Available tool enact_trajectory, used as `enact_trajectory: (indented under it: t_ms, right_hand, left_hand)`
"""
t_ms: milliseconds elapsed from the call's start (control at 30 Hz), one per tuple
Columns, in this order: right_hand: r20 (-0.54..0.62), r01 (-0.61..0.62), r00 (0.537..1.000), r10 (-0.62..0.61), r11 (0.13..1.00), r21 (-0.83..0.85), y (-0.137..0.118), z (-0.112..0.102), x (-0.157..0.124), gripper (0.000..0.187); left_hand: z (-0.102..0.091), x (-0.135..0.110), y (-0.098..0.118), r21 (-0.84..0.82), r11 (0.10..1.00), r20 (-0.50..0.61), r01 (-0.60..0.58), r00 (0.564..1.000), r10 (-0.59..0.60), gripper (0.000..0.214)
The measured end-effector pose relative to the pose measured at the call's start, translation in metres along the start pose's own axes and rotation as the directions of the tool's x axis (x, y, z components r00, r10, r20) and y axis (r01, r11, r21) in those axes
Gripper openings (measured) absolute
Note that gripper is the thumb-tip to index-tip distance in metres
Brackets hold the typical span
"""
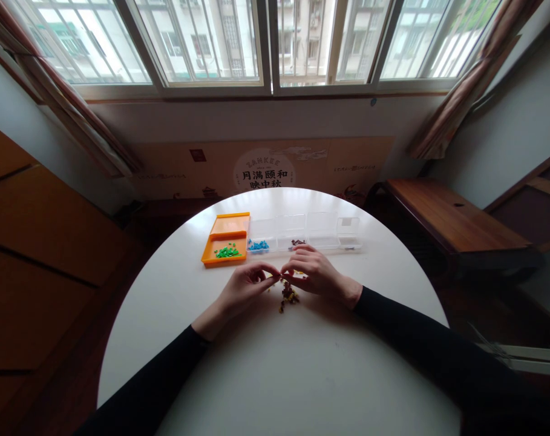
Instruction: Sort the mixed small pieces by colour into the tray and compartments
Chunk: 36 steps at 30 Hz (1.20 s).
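Fingertips nearly meet, and what lies between them is too small for us to tell.
At the centre of the frame, we cannot make out what the fingers (269, 282) of the left hand (245, 287) and right hand (320, 274) may pinch; the right hand hides part of the dark red and yellow pieces (290, 293) and some of the clear box's (322, 241) front edge. We cannot count these pieces, nor the green ones (228, 251). The bottom edge cuts off the table (265, 381) and the left sleeve (143, 375); at lower right, the right sleeve (415, 339) fades into shadow. The table hides the poster's (166, 160) lowest lettering.
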State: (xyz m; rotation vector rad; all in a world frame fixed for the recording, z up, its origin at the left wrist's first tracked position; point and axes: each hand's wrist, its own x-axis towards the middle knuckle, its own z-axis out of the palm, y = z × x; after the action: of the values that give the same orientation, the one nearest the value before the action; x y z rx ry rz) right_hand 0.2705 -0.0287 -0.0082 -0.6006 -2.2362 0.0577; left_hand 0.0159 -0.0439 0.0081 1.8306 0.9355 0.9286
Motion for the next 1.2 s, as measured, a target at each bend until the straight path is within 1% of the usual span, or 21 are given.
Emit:
enact_trajectory:
  t_ms: [167,400,567,700,833,967,1067,1133,1200]
  right_hand:
    - [-0.01,0.001,1.0,-0.001,1.0,0.006,0.001,0.002,-0.001,0.001]
    - [-0.041,0.013,0.999,-0.015,0.999,-0.036,-0.001,-0.001,0.002,0.005]
    - [-0.03,0.014,0.999,-0.015,0.999,-0.047,-0.002,-0.003,0.002,0.006]
    - [-0.016,-0.009,1.0,0.009,1.0,-0.013,-0.003,-0.004,0.002,0.004]
    - [0.0,-0.027,1.0,0.027,0.999,0.024,-0.004,-0.004,0.003,0.008]
    - [-0.003,-0.029,1.0,0.029,0.998,0.052,-0.003,-0.005,0.003,0.008]
    - [-0.037,-0.028,0.999,0.031,0.997,0.071,-0.003,-0.007,0.003,0.006]
    - [-0.059,-0.046,0.997,0.051,0.996,0.082,-0.003,-0.009,0.003,0.005]
    - [-0.08,-0.074,0.994,0.081,0.993,0.09,-0.003,-0.011,0.003,0.005]
  left_hand:
    - [0.001,0.0,0.005,0.022,1.0,-0.019,0.019,1.0,-0.019,0.026]
    - [0.001,0.0,0.005,0.031,0.999,-0.023,0.023,1.0,-0.022,0.028]
    - [0.002,-0.001,0.006,0.075,0.997,-0.033,-0.011,0.999,0.013,0.03]
    - [0.002,-0.001,0.006,0.108,0.993,-0.048,-0.045,0.998,0.05,0.029]
    - [0.003,-0.001,0.004,0.123,0.99,-0.051,-0.067,0.996,0.074,0.03]
    - [0.001,-0.001,0.003,0.16,0.982,-0.038,-0.103,0.993,0.11,0.025]
    - [-0.005,-0.001,-0.001,0.263,0.943,0.002,-0.203,0.978,0.21,0.02]
    - [-0.011,-0.002,-0.004,0.39,0.879,0.049,-0.275,0.959,0.278,0.017]
    - [-0.018,-0.002,-0.007,0.494,0.809,0.094,-0.319,0.945,0.315,0.014]
